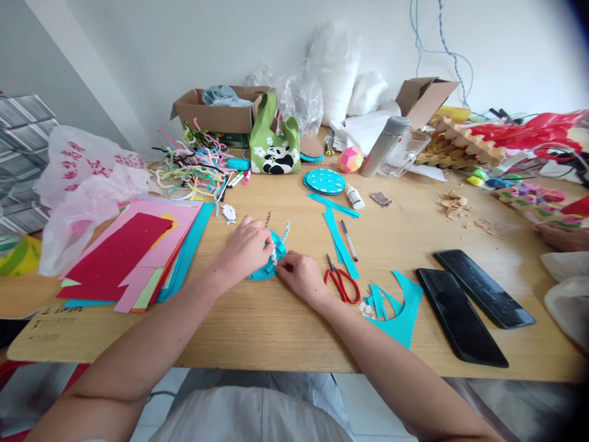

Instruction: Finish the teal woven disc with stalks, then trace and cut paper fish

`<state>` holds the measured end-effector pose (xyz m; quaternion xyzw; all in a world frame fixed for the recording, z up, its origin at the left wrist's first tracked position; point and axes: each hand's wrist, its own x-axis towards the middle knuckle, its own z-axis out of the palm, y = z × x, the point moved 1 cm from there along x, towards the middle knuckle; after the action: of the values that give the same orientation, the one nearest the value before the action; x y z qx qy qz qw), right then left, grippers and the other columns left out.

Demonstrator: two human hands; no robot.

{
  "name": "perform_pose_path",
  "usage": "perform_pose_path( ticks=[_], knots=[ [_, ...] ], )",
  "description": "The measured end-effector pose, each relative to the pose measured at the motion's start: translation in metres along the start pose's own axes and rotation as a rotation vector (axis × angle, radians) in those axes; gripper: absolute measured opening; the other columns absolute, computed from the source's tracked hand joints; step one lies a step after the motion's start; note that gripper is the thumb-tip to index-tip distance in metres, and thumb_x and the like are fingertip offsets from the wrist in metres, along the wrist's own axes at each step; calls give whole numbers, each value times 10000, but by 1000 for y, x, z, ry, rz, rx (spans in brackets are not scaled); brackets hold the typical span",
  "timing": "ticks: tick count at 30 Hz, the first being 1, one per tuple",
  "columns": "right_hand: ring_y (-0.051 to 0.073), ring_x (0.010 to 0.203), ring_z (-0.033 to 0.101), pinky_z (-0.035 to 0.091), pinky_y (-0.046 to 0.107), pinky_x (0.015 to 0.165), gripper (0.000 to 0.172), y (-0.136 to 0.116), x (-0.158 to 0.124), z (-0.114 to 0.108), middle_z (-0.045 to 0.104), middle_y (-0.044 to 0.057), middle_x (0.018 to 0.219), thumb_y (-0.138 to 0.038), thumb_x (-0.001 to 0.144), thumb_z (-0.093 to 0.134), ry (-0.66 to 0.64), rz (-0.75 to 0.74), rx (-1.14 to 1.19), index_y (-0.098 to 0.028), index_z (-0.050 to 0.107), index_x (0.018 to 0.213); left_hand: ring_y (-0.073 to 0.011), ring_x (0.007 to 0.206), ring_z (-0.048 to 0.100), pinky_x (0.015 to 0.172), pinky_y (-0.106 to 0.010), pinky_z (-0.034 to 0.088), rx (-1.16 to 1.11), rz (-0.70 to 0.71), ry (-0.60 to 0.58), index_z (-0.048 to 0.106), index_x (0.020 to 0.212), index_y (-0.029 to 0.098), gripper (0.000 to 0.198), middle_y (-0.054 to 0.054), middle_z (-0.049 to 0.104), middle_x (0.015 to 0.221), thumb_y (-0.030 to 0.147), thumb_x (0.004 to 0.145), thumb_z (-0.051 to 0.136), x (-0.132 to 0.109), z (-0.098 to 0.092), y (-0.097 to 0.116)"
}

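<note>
A blue paper craft piece [262, 271] lies on the wooden table between my hands, with coiled pipe cleaners [286, 231] sticking up from its far side. My left hand [248, 245] reaches over it from the left, fingers pinched on the upper part of a white twisted pipe cleaner [275, 256]. At that strip's lower end, the closed fingertips of my right hand [301, 276] pinch it from the right. Red-handled scissors [341, 283] lie just right of my right hand. Blue paper strips [340, 245] and a pen [348, 240] are beyond them.
Coloured paper sheets [124, 252] are stacked at left, near a heap of pipe cleaners [193, 159]. A green panda bag [275, 150], a glue bottle [354, 197] and a grey flask [385, 147] stand farther back. Two phones [460, 316] and blue paper scraps [407, 313] lie right; another person's hand [564, 236] shows there.
</note>
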<state>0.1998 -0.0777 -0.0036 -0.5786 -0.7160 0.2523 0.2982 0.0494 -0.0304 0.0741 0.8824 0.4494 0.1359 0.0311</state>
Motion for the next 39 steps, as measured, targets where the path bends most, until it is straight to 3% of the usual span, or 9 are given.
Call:
perform_pose_path(
  ticks=[9,14,23,29,32,35,37,39],
  knots=[
    [145,711,603,425,238,666,91,8,-1,1,685,26,784,-197,799,618,17,-10,85,-203,697,755,-240,890,520,828,-384,433,-16,25,12,678,708,173,163,-77,646,790,259,814,588,-5,-6,4],
    [135,682,588,418,238,641,84,10,-3,-1,667,15,767,-218,803,620,13,-23,124,-205,699,776,-252,933,526,856,-403,437,-68,36,50,705,891,175,173,-73,665,867,302,799,633,-12,-15,3],
    [133,673,563,426,251,623,138,5,-7,-13,649,26,788,-311,782,656,-4,44,215,-188,710,815,-214,941,556,887,-389,441,-129,-112,451,622,1072,182,245,-48,656,915,276,852,572,-39,-36,-23],
    [128,657,537,422,244,602,282,-2,-4,-18,612,6,746,-378,784,665,71,17,323,-181,683,985,-205,918,561,863,-368,455,-126,-195,571,611,1071,182,231,-44,654,906,271,874,531,-54,-33,-38],
    [126,660,536,423,244,608,258,-5,-1,-20,612,17,756,-381,797,656,74,-1,340,-171,685,943,-203,933,566,885,-376,447,-103,-145,652,590,1089,178,228,-53,652,926,219,870,537,-63,-32,-29],
    [125,662,542,423,242,609,239,-6,3,-23,613,24,764,-378,804,654,75,-28,342,-167,690,910,-202,935,577,874,-373,455,-89,-25,692,566,1107,182,265,-70,656,965,139,846,552,-80,-27,-3],
    [126,659,545,420,241,601,243,-4,5,-24,610,23,756,-389,806,653,72,-56,346,-171,694,905,-184,872,591,828,-344,477,-109,141,618,554,1122,179,301,-63,662,929,97,832,549,-91,-16,20],
    [128,658,547,418,242,596,245,-3,6,-25,611,23,749,-399,809,650,71,-75,349,-175,700,896,-180,841,605,810,-334,494,-101,268,445,575,1079,167,239,-62,665,889,116,852,519,-100,0,42]
  ],
)
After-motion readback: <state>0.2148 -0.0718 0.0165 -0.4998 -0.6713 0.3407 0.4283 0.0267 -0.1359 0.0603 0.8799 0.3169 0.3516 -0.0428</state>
